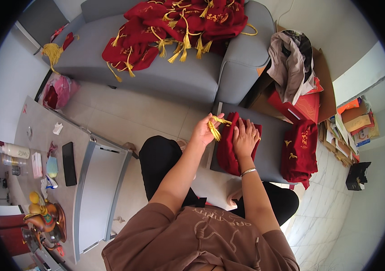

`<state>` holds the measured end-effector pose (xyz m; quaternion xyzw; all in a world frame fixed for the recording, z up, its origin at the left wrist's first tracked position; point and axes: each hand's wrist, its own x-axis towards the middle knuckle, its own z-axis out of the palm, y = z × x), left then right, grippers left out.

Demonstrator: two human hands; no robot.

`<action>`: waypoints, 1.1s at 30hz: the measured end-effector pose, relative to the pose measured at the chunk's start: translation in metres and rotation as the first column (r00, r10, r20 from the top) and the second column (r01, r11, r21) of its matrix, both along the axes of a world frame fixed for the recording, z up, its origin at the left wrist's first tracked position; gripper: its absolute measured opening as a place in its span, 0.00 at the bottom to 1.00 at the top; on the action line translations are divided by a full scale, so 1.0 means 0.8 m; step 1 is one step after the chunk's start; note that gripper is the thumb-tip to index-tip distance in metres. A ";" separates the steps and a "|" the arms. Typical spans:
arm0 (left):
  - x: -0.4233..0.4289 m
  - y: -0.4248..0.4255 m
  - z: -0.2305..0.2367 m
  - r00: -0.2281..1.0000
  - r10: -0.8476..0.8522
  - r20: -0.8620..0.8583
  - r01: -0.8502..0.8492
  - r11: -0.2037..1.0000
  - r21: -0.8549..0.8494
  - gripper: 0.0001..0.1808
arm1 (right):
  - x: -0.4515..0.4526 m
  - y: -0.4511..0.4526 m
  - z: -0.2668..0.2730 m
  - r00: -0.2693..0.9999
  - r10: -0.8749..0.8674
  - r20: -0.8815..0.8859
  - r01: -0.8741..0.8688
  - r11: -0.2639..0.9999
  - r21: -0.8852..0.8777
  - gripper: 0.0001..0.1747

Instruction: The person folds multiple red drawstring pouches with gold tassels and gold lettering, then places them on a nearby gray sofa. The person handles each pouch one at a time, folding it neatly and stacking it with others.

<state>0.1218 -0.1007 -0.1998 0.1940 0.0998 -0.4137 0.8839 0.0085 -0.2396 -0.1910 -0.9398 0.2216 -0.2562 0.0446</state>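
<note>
On a grey padded bench point(271, 135) in front of me lies a folded dark-red cloth bag point(227, 152). My left hand point(205, 130), at the bag's left edge, holds its yellow cord with a tassel point(215, 130) between the fingers. Flat on top of the red cloth rests my right hand point(245, 139), fingers together and pointing away from me, a bangle on the wrist. A stack of folded red bags point(301, 152) with yellow cords and gold writing sits at the bench's right end. Many more red bags point(213, 22) with yellow tassels are heaped on the grey sofa point(182, 76).
A table point(57, 115) at left bears a phone point(69, 164), a bottle point(16, 150) and an ornament point(48, 220). A pink plastic bag point(60, 91) stands on the floor. Right of the sofa are a cardboard box point(326, 84) with clothing point(289, 64) and flattened cardboard point(340, 139).
</note>
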 end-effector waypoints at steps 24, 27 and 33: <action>0.023 0.017 0.034 -0.060 -0.965 0.255 -0.662 0.230 0.713 0.05 | -0.001 0.001 0.003 1.000 0.018 0.007 -0.018 1.000 -0.020 0.24; 0.043 0.020 0.045 0.193 -0.939 0.283 0.000 0.289 0.957 0.14 | 0.002 0.002 0.005 0.999 0.019 0.034 -0.018 1.000 -0.012 0.23; 0.053 0.026 0.029 0.273 -0.843 0.462 -0.058 0.465 0.883 0.10 | 0.002 0.000 0.000 0.994 0.026 0.105 -0.017 0.996 -0.090 0.22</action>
